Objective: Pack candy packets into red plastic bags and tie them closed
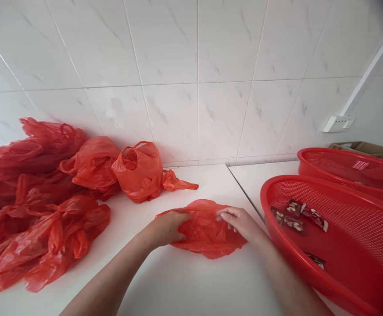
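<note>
A red plastic bag (207, 248) lies on the white table in front of me with its mouth spread wide toward me. My left hand (171, 226) reaches into the left side of the mouth, thumb and fingers apart, its fingertips partly hidden by the plastic. At the right side of the mouth is my right hand (239, 221), fingers loosely bent and apart over the opening. Neither hand visibly grips anything. Inside the bag I see only crumpled red film.
Right of me, a red plastic basket (349, 259) holds several small wrapped packets (293, 219). Behind it stand another red basket (342, 169) and a cardboard box (372, 149). Filled red bags (53, 237) crowd the left; a handled bag (140, 173) stands near the tiled wall (171, 114).
</note>
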The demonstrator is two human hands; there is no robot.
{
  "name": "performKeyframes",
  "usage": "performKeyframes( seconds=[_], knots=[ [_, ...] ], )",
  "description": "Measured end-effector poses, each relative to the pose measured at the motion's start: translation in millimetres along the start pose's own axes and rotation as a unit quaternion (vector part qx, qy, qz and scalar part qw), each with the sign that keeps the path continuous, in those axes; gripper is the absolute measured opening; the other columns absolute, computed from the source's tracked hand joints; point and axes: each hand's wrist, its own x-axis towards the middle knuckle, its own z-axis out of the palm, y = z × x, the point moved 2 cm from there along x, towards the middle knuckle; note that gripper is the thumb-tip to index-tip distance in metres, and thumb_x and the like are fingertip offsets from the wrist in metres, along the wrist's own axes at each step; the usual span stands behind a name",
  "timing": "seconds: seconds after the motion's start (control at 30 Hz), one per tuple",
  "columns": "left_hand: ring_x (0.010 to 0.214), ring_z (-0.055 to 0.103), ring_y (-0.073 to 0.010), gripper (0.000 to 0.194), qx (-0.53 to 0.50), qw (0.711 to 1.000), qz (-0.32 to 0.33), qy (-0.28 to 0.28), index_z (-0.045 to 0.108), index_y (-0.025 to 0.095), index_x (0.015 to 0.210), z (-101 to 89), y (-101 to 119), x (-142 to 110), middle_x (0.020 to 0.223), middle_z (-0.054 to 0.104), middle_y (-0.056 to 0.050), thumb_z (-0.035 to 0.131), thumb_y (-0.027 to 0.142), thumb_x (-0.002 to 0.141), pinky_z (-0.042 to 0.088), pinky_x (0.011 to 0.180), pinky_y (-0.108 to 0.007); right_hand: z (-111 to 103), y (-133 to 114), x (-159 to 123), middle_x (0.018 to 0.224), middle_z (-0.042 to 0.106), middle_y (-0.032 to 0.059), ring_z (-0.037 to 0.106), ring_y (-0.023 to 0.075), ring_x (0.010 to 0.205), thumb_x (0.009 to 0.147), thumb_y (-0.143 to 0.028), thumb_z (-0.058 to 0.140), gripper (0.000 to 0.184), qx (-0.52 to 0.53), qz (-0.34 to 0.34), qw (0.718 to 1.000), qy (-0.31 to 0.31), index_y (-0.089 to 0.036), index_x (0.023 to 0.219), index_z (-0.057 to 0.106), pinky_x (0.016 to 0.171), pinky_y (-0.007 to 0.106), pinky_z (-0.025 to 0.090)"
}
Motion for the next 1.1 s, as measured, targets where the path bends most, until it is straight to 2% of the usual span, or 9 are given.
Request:
performKeyframes(
  seconds=[0.13,0.23,0.33,0.43,0.5,0.63,0.87,1.0,1.1],
  knots=[
    [0.070,0.055,-0.0169,0.011,0.295,0.938,0.092,-0.155,0.062,0.026,0.082,12.4,23,-8,0.080,0.062,0.001,0.057,0.020,0.075,0.040,0.058,-0.026,-3,8,2,0.072,0.064,0.0011,0.041,0.0056,0.048,0.081,-0.047,0.059,0.030,0.225,0.039,0.973,0.022,-0.018,0.088,0.065,0.041,0.017,0.028],
    [0.076,0.058,-0.0156,0.025,0.396,0.900,0.128,-0.129,0.058,0.027,0.103,12.2,30,-12,0.096,0.063,0.000,0.044,0.018,0.084,0.044,0.064,-0.026,-2,18,6,0.077,0.064,0.0021,0.042,0.0054,0.050,0.078,-0.043,0.065,0.029,0.348,0.086,0.931,0.066,-0.019,0.095,0.063,0.041,0.015,0.030],
    [0.077,0.061,-0.0150,0.039,0.426,0.896,0.094,-0.078,0.051,0.028,0.119,6.8,16,-9,0.135,0.048,-0.005,0.047,0.017,0.081,0.046,0.066,-0.029,0,26,11,0.100,0.065,0.0078,0.051,0.0078,0.060,0.074,-0.034,0.070,0.031,0.361,0.116,0.919,0.105,-0.018,0.099,0.061,0.046,0.017,0.039],
    [0.086,0.062,-0.0198,0.042,0.390,0.921,0.014,-0.013,0.054,0.027,0.118,0.3,-8,-4,0.136,0.049,-0.006,0.054,0.023,0.077,0.046,0.072,-0.032,3,28,13,0.108,0.062,0.0078,0.053,0.0088,0.062,0.072,-0.031,0.070,0.032,0.319,0.115,0.934,0.114,-0.019,0.100,0.060,0.047,0.019,0.041],
    [0.084,0.061,-0.0213,0.028,0.323,0.945,-0.046,0.021,0.062,0.026,0.104,-1.4,-21,-2,0.107,0.065,-0.004,0.056,0.029,0.076,0.045,0.070,-0.031,5,24,11,0.098,0.063,0.0049,0.050,0.0085,0.057,0.074,-0.032,0.067,0.026,0.231,0.092,0.961,0.124,-0.020,0.097,0.060,0.045,0.020,0.038],
    [0.064,0.057,-0.0160,0.019,0.245,0.963,-0.099,0.060,0.058,0.022,0.070,1.3,-33,-2,0.070,0.063,0.001,0.049,0.037,0.080,0.041,0.057,-0.025,15,6,1,0.069,0.055,-0.0017,0.047,0.0110,0.056,0.081,-0.044,0.057,0.022,-0.001,-0.014,0.990,0.141,-0.022,0.082,0.060,0.050,0.024,0.039],
    [0.059,0.054,-0.0138,0.030,0.172,0.966,-0.128,0.143,0.052,0.019,0.068,-4.6,-45,0,0.065,0.058,0.001,0.045,0.044,0.083,0.042,0.054,-0.024,27,13,3,0.110,0.061,0.0016,0.059,0.0211,0.092,0.068,-0.029,0.068,0.035,-0.247,-0.037,0.966,0.067,-0.029,0.103,0.065,0.076,0.035,0.048],
    [0.076,0.060,-0.0173,0.030,0.164,0.970,-0.090,0.157,0.056,0.020,0.094,-6.7,-41,-3,0.098,0.063,-0.005,0.048,0.047,0.083,0.049,0.067,-0.030,22,6,2,0.104,0.065,0.0017,0.060,0.0185,0.090,0.076,-0.031,0.063,0.026,-0.224,-0.110,0.964,0.096,-0.026,0.101,0.064,0.077,0.033,0.049],
    [0.105,0.055,-0.0238,0.031,0.262,0.940,0.087,0.199,0.054,0.021,0.107,-6.6,-28,-11,0.120,0.053,-0.010,0.053,0.042,0.084,0.046,0.087,-0.039,21,-9,-5,0.085,0.066,0.0011,0.059,0.0155,0.075,0.081,-0.029,0.059,0.014,-0.206,-0.196,0.944,0.169,-0.023,0.092,0.064,0.068,0.029,0.048]
  ],
)
